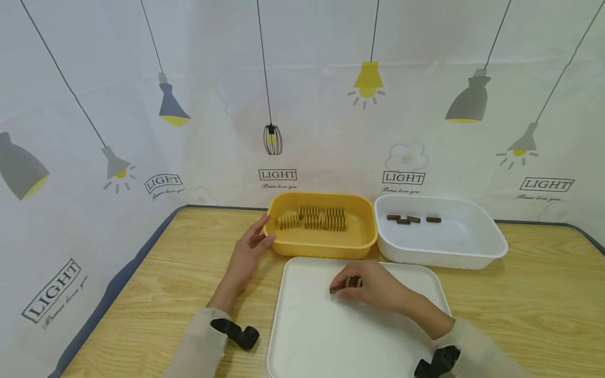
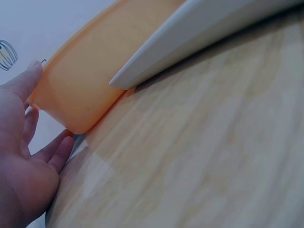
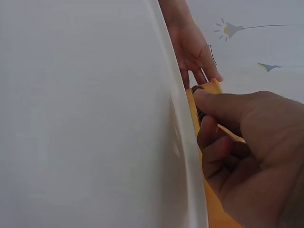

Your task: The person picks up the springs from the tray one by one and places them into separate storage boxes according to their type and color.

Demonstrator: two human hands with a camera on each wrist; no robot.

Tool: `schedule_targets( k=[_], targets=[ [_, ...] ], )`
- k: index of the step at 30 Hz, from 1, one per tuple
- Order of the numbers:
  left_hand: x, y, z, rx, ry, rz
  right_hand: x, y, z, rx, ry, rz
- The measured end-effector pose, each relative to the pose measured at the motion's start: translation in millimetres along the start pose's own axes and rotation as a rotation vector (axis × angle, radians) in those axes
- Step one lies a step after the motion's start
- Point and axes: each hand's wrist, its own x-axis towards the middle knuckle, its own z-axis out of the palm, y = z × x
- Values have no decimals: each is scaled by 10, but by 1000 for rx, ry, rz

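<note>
My right hand (image 1: 373,286) is over the white tray (image 1: 326,336), its thumb and fingers pinching a dark coil spring (image 1: 336,290). The right wrist view shows part of this spring (image 3: 201,114) between the fingertips, the rest hidden by them. My left hand (image 1: 248,254) touches the left end of the yellow bin (image 1: 326,249) with spread, fairly straight fingers. In the left wrist view, one fingertip lies at the bin's rim and others are near its base. Several brass-coloured springs (image 1: 312,219) lie in rows inside the yellow bin.
A white bin (image 1: 439,257) stands against the yellow one on its right, with several small dark springs (image 1: 404,221) inside. Both bins are behind the tray on the wooden table (image 1: 543,304). A printed curtain (image 1: 321,126) hangs at the back and left.
</note>
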Motion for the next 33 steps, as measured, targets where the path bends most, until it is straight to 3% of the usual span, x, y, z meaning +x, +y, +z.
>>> schedule_targets(
  k=[13, 18, 23, 28, 33],
  targets=[
    [54, -68, -16, -5, 7, 8, -124, -100, -449, -38, 44, 14],
    [131, -241, -44, 1, 19, 22, -189, -60, -636, -59, 89, 41],
    [139, -296, -45, 12, 26, 35, -266, 24, -788, -100, 160, 60],
    [127, -258, -39, -11, 17, 19, -337, 138, -897, -146, 210, 94],
    [51, -90, -16, -12, 5, 9, -394, 274, -987, -192, 235, 137]
  ],
)
